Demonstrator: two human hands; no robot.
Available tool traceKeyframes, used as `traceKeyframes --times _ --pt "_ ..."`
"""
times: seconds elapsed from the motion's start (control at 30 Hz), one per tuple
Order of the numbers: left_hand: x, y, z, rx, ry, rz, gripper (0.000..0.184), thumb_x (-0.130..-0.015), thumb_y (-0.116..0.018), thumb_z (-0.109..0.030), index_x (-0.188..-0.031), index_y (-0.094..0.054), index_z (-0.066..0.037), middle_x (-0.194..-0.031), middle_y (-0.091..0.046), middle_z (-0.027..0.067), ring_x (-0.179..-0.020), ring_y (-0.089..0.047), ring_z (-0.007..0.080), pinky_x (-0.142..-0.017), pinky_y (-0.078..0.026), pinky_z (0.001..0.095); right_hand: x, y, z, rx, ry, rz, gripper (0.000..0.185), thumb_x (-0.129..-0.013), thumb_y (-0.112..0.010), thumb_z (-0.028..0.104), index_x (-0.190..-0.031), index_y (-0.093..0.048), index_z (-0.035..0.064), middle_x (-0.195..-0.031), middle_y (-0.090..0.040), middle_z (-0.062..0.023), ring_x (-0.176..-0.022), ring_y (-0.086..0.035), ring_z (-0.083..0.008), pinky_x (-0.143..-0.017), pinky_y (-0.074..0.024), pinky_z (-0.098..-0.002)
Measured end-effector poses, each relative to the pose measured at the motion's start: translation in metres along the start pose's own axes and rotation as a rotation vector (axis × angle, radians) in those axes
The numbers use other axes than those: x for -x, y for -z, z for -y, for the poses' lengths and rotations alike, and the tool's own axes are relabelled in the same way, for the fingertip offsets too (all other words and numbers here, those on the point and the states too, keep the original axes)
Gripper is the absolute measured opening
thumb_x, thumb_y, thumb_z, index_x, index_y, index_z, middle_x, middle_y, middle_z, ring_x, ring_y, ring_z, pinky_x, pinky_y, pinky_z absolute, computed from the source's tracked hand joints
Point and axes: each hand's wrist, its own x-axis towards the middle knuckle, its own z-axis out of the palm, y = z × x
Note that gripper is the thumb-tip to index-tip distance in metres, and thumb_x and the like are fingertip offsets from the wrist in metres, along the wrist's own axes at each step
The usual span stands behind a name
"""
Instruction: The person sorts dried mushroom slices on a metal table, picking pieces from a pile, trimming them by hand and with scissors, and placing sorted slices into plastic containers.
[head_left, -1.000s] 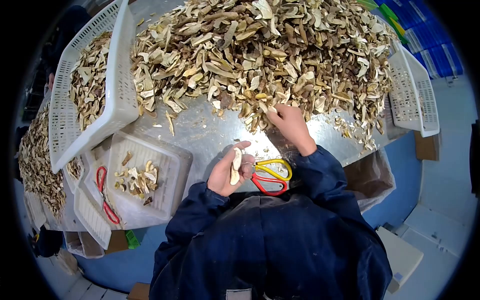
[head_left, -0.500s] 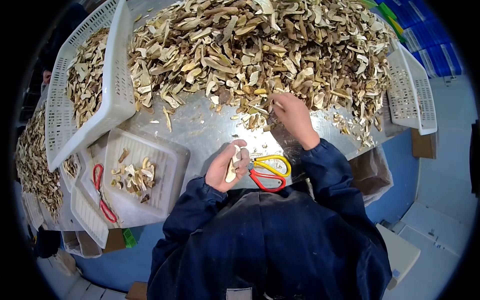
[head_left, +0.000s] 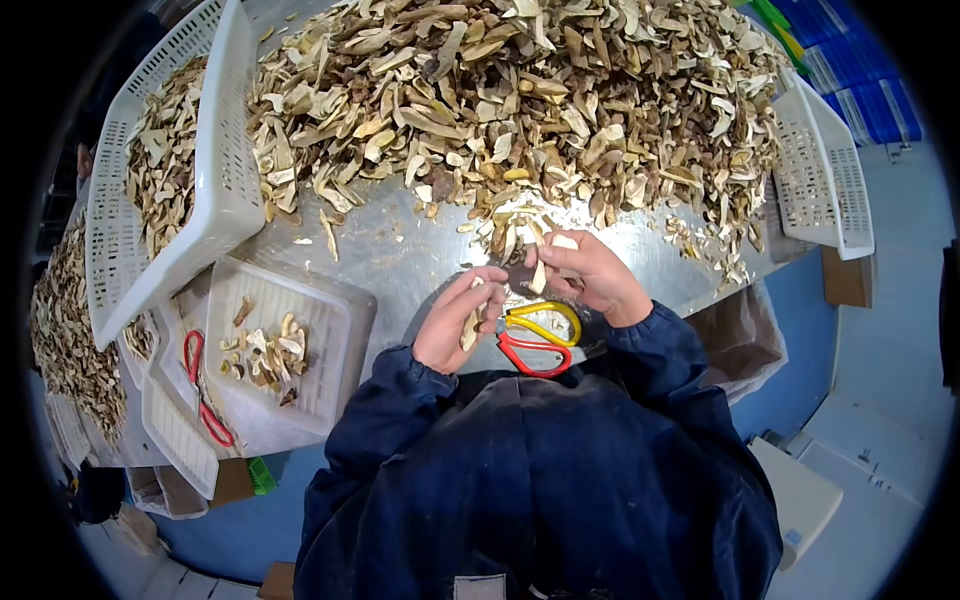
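Observation:
My left hand (head_left: pixel 455 325) is closed around a pale dried mushroom slice (head_left: pixel 469 332), held against the palm. Just to its right, my right hand (head_left: pixel 600 278) pinches another dried mushroom slice (head_left: pixel 538 278), which points down. The fingertips of both hands are close together over the metal table. Below them, near the table's front edge, lies a pair of scissors (head_left: pixel 545 342) with one yellow and one red handle; its blades are mostly hidden. A large heap of dried mushroom slices (head_left: pixel 520 110) spreads beyond the hands.
At the left stands a white slotted basket (head_left: pixel 222 180) of mushroom slices. A shallow plastic tray (head_left: pixel 335 320) holds several pieces, with red-handled scissors (head_left: pixel 192 362) beside it. Another white basket (head_left: pixel 852 190) sits at the right, above a lined bin (head_left: pixel 748 345).
My right hand has come back from the heap's near edge toward my body, bringing a mushroom slice beside my left hand. My left hand still holds its slice and has shifted slightly.

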Motion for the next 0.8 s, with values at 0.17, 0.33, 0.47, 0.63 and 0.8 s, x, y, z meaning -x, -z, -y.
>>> traceKeyframes --times 0.17,0.33,0.47,0.63,0.8 --pt "-0.004 -0.011 -0.002 -0.178 -0.045 -0.042 0.025 -0.093 -0.052 -0.013 -0.116 -0.050 -0.004 -0.091 -0.053 0.0000 -0.069 -0.045 0.0042 -0.055 -0.033 0.0187 0.003 -0.013 -0.021 0.075 -0.021 -0.046 0.018 -0.090 -0.061 0.019 -0.088 -0.064 0.0012 -0.064 -0.055 -0.0003 -0.046 -0.042 -0.0044 -0.043 -0.0294 -0.0192" --pt "-0.002 -0.021 0.001 -0.444 -0.116 -0.080 0.033 -0.087 -0.061 -0.009 -0.118 -0.050 -0.007 -0.087 -0.054 -0.0039 -0.070 -0.044 0.0017 -0.056 -0.032 0.0176 0.012 -0.028 -0.028 0.137 0.008 -0.077 0.019 -0.090 -0.060 0.019 -0.084 -0.063 0.0014 -0.065 -0.058 -0.0011 -0.049 -0.044 -0.0045 -0.044 -0.0316 -0.0189" --pt "-0.003 -0.013 -0.002 -0.640 -0.127 -0.047 0.037 -0.085 -0.062 -0.005 -0.118 -0.048 -0.001 -0.087 -0.054 -0.0008 -0.081 -0.052 0.0065 -0.073 -0.043 0.0213 0.016 -0.023 -0.031 -0.004 -0.039 -0.097 0.018 -0.091 -0.058 0.017 -0.084 -0.063 0.0015 -0.067 -0.057 -0.0016 -0.047 -0.042 -0.0050 -0.042 -0.0299 -0.0186" --pt "-0.003 -0.013 0.004 -0.624 -0.172 0.004 0.036 -0.084 -0.062 -0.004 -0.118 -0.049 -0.002 -0.084 -0.053 -0.0003 -0.078 -0.050 0.0057 -0.069 -0.041 0.0211 0.020 -0.016 -0.035 -0.208 -0.120 -0.011 0.018 -0.093 -0.053 0.017 -0.090 -0.062 0.0021 -0.064 -0.052 0.0011 -0.046 -0.039 -0.0051 -0.041 -0.0276 -0.0193" --pt "0.004 0.001 -0.003 -0.216 0.057 0.074 0.018 -0.088 -0.053 -0.009 -0.105 -0.051 -0.004 -0.078 -0.046 -0.0020 -0.069 -0.042 0.0048 -0.055 -0.034 0.0172 0.023 0.012 -0.048 -0.924 0.254 -0.159 0.019 -0.094 -0.052 0.021 -0.097 -0.058 0.0042 -0.065 -0.047 0.0020 -0.047 -0.035 -0.0054 -0.041 -0.0249 -0.0189"
